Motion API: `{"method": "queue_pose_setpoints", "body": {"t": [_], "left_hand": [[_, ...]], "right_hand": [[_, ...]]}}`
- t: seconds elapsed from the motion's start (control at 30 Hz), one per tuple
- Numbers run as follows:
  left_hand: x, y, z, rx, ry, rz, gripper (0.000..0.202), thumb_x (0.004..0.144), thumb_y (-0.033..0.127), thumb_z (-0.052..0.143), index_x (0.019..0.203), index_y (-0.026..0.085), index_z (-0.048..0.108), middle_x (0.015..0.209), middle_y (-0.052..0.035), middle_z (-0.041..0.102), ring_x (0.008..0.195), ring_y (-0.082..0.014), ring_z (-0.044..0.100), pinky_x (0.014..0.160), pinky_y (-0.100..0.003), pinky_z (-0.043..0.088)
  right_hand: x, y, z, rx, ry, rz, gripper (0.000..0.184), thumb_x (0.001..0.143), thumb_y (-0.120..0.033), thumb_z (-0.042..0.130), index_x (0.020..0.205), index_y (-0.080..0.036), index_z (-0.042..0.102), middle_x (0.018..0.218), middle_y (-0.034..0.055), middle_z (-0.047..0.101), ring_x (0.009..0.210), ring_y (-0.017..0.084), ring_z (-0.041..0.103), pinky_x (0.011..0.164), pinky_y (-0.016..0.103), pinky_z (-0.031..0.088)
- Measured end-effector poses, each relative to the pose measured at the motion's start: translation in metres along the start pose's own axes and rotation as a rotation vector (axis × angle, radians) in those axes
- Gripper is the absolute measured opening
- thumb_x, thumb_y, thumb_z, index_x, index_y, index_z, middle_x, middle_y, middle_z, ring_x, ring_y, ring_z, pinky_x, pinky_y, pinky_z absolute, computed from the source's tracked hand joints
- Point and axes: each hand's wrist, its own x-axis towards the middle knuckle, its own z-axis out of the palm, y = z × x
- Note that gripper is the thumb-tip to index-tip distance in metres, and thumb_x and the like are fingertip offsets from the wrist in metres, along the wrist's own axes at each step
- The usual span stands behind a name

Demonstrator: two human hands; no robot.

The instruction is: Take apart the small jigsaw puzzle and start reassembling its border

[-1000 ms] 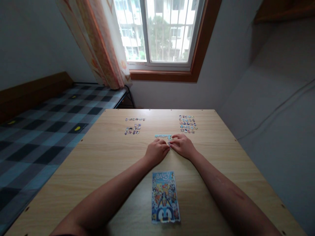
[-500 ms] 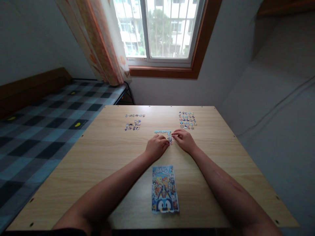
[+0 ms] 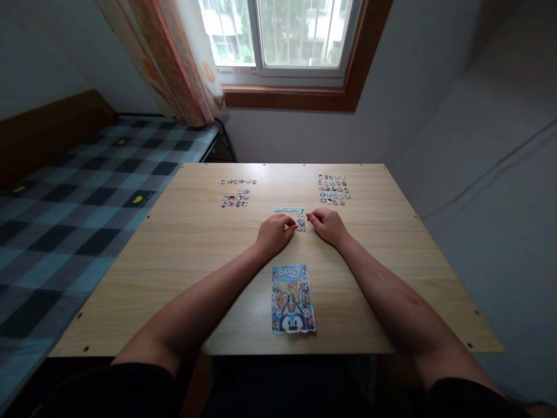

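Note:
A partly joined jigsaw puzzle [image 3: 301, 219] lies mid-table, a top row with a column running down from its right end. My left hand [image 3: 275, 234] rests at the column's lower left, thumb and fingers pinched together, their tips close against its bottom pieces. On the other side, my right hand [image 3: 329, 226] is closed with its fingertips a small gap right of the column. Anything between the fingertips of either hand is too small to make out. Nearer me lies a printed picture sheet [image 3: 293, 299] with cartoon characters and a torn-looking lower edge.
Loose puzzle pieces stand in rows at the back right [image 3: 334, 190], and smaller groups of pieces [image 3: 235, 201] lie at the back left. The wooden table [image 3: 183, 232] has a bed [image 3: 87, 191] on its left and walls behind and to the right.
The camera view has tipped downward, so everything sits higher in the picture. My right hand has drawn slightly away from the column, its fingers more curled. My left fingertips have eased leftward off the column.

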Motion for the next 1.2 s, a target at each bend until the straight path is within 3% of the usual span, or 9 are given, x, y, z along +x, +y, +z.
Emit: {"method": "queue_pose_setpoints", "body": {"t": [0.47,0.73,1.0,1.2], "left_hand": [[0.007,-0.011,0.0,-0.284,0.052,-0.2,0.014,0.086,0.03,0.067,0.087,0.018,0.075,0.079,-0.0025,0.074,0.071,-0.0154,0.064,0.069,-0.027,0.047],[0.0,-0.002,-0.002,-0.122,0.039,-0.16,0.015,0.087,0.026,0.065,0.098,0.021,0.074,0.078,-0.0002,0.073,0.069,-0.0154,0.064,0.068,-0.026,0.046],[0.0,0.002,-0.004,-0.076,0.036,-0.14,0.023,0.083,0.014,0.058,0.099,0.02,0.074,0.087,-0.0032,0.073,0.078,-0.0177,0.065,0.076,-0.029,0.049],[-0.007,0.0,-0.007,-0.026,0.006,-0.111,0.021,0.083,0.014,0.057,0.09,0.022,0.075,0.091,-0.0036,0.073,0.081,-0.0183,0.065,0.077,-0.029,0.051]], "right_hand": [[0.0,0.0,0.0,-0.031,-0.037,-0.008,0.031,0.094,-0.037,0.054,0.072,-0.019,0.065,0.068,0.0031,0.062,0.067,0.015,0.052,0.064,0.027,0.033],[-0.002,0.001,0.003,-0.043,0.019,-0.02,0.041,0.092,-0.034,0.053,0.055,-0.02,0.04,0.055,-0.0011,0.045,0.056,0.013,0.04,0.059,0.029,0.027],[-0.002,-0.001,0.002,-0.043,0.011,-0.028,0.042,0.091,-0.033,0.053,0.054,-0.02,0.037,0.055,-0.0013,0.043,0.056,0.012,0.038,0.058,0.029,0.025],[-0.003,-0.004,0.003,-0.011,0.036,-0.036,0.045,0.093,-0.036,0.052,0.054,-0.021,0.035,0.053,-0.0022,0.039,0.054,0.012,0.036,0.056,0.029,0.026]]}}
